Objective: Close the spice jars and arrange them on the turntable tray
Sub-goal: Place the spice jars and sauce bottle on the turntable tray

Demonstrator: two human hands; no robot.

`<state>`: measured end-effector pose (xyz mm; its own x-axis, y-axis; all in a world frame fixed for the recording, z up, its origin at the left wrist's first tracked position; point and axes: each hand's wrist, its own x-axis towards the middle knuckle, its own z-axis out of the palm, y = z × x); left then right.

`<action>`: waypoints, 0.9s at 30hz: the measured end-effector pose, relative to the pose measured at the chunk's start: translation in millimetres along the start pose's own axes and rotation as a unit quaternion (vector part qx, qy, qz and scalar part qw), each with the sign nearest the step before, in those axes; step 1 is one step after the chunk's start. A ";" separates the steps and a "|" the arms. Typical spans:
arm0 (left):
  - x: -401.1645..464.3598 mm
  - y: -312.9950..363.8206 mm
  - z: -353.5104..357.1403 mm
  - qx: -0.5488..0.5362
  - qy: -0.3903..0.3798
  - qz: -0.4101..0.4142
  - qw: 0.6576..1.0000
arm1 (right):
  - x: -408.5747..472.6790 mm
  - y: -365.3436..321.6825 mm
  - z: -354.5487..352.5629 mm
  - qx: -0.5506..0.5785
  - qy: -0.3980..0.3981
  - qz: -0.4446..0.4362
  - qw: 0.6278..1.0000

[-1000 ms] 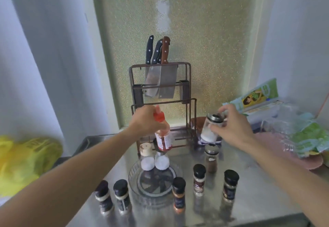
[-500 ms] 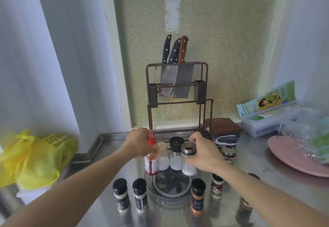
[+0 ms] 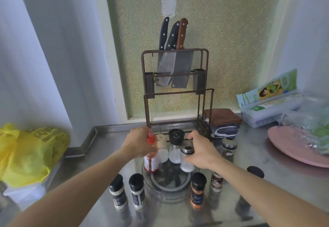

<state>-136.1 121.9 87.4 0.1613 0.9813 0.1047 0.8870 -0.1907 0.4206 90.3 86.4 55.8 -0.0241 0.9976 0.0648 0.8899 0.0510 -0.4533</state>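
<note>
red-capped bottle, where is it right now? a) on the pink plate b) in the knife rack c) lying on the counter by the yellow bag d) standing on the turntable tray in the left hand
d: the red-capped bottle stands upright at the left edge of the turntable tray, with the left hand wrapped around its upper part.

4 jars upright at clear turntable tray's [image 3: 151,184] back rim; 6 black-capped jars stand off-tray on counter.

Two bare forearms, no sleeves, left hand [image 3: 138,142], right hand [image 3: 202,151]
</note>
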 end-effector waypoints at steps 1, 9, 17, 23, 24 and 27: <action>0.2 -1.5 1.5 -0.004 -0.003 -0.005 1.000 | -0.2 0.5 0.6 -0.002 0.001 0.001 1.000; 3.1 -7.3 6.4 -0.003 -0.014 -0.023 1.000 | -7.6 7.6 -20.5 -0.052 0.021 -0.027 0.998; -4.0 -11.2 8.8 -0.027 -0.018 -0.044 0.998 | -0.4 65.7 -58.4 -0.172 0.048 0.061 0.982; -8.4 -18.5 4.1 -0.043 -0.063 -0.080 0.994 | 10.4 97.5 -44.9 -0.173 -0.015 0.095 0.980; -9.1 -20.9 3.1 -0.042 -0.068 -0.085 0.993 | 12.0 100.1 -44.4 -0.179 -0.010 0.091 0.980; -14.7 -24.9 -1.8 -0.030 -0.081 -0.101 0.991 | 13.6 102.1 -44.8 -0.189 -0.017 0.087 0.978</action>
<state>-161.3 112.1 77.0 0.0550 0.9898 -0.1314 0.8822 0.0135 0.4708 201.2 103.0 50.3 0.1327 0.9910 -0.0174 0.9866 -0.1337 -0.0932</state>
